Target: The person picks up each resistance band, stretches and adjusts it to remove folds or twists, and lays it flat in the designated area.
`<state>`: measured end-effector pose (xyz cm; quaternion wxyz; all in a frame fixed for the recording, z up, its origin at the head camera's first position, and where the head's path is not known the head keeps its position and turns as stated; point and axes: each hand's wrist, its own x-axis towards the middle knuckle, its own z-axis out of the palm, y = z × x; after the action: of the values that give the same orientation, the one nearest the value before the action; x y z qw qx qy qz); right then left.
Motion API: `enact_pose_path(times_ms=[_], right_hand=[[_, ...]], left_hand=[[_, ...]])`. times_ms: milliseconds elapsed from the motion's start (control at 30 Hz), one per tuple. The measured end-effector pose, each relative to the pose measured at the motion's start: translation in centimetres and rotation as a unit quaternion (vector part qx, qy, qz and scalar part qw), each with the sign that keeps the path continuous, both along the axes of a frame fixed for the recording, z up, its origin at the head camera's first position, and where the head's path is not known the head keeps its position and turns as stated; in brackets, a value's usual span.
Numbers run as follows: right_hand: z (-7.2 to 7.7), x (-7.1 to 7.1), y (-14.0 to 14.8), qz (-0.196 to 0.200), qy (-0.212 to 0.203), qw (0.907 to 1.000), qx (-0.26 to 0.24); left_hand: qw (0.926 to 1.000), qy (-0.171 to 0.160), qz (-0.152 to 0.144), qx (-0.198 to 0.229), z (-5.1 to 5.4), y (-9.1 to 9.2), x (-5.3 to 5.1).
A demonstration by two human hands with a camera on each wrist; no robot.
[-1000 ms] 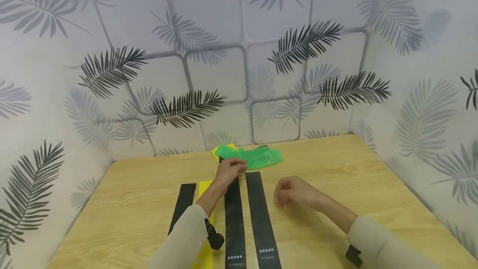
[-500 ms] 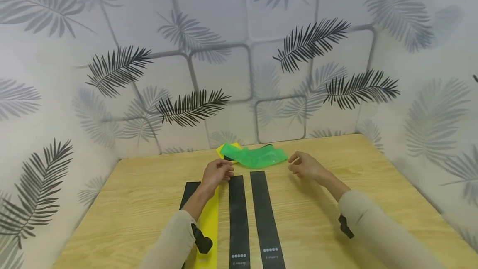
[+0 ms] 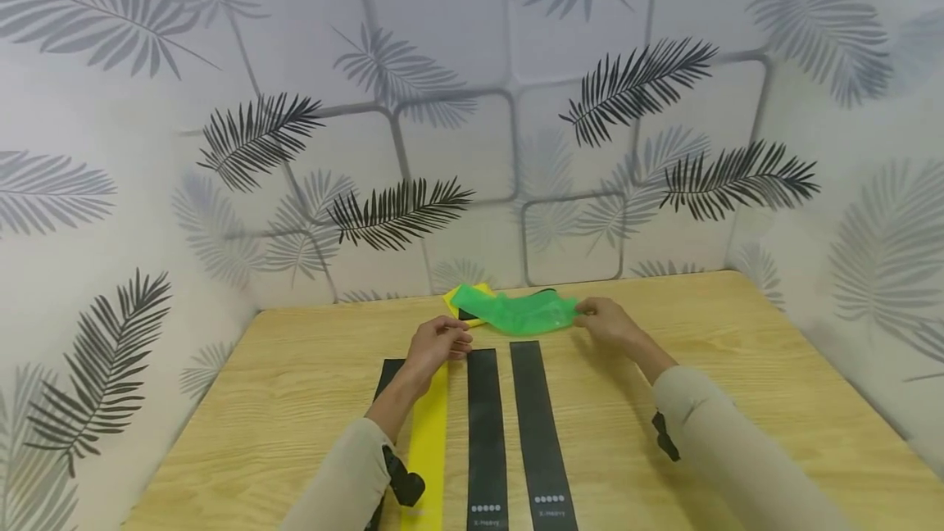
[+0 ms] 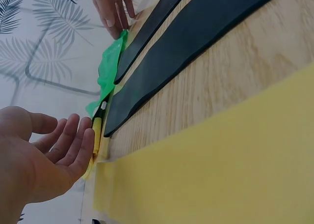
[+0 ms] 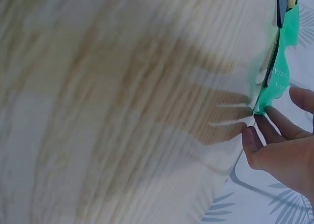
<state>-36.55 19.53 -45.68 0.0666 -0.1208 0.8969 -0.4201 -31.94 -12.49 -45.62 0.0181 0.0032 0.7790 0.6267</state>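
A thin green resistance band [image 3: 527, 316] lies crumpled at the back of the table. My right hand [image 3: 610, 323] touches its right end; in the right wrist view the fingertips [image 5: 262, 117] meet that end while the thumb stands apart. My left hand [image 3: 437, 346] hovers with loosely bent fingers over the far end of a flat yellow band [image 3: 428, 457]. It holds nothing. Two black bands marked X-Heavy, the nearer one [image 3: 487, 433] and its neighbour [image 3: 543, 424], lie flat to the right of the yellow. Left of it another black band [image 3: 388, 370] is partly hidden by my arm.
Beneath the green band, a yellow piece [image 3: 483, 292] and some black material show. The wooden table [image 3: 678, 351] ends at a wall [image 3: 457, 146] printed with leaves. Small black cameras sit on both wrists.
My right hand has moved away from me to the green band's right end and now touches it. My left hand has drawn back leftward from the green band.
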Motion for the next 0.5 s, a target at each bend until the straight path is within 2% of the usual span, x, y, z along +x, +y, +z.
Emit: enact_pose_path(times_ms=[67,167,300,400,500], right_hand=[[-0.2,-0.1,0.0,-0.023,0.012,0.9997,-0.003],[-0.2,-0.1,-0.3,-0.079,0.042,0.9957,-0.025],[0.3,0.2,-1.2,-0.166,0.075,0.9786,-0.096],[0.7,0.5,-1.9,-0.205,0.071,0.9628,-0.162],[1.2,0.8,-2.5,-0.215,0.027,0.9511,-0.219]], left_hand=[[1.0000,-0.001,-0.004,0.002,0.1,0.3,0.0],[0.9999,-0.005,-0.011,0.008,0.0,0.8,0.0],[0.9992,-0.017,-0.027,0.024,-0.2,1.7,-0.3],[0.9977,-0.032,-0.042,0.042,-0.4,2.4,-0.5],[0.9960,-0.044,-0.055,0.056,-0.5,3.0,-0.6]])
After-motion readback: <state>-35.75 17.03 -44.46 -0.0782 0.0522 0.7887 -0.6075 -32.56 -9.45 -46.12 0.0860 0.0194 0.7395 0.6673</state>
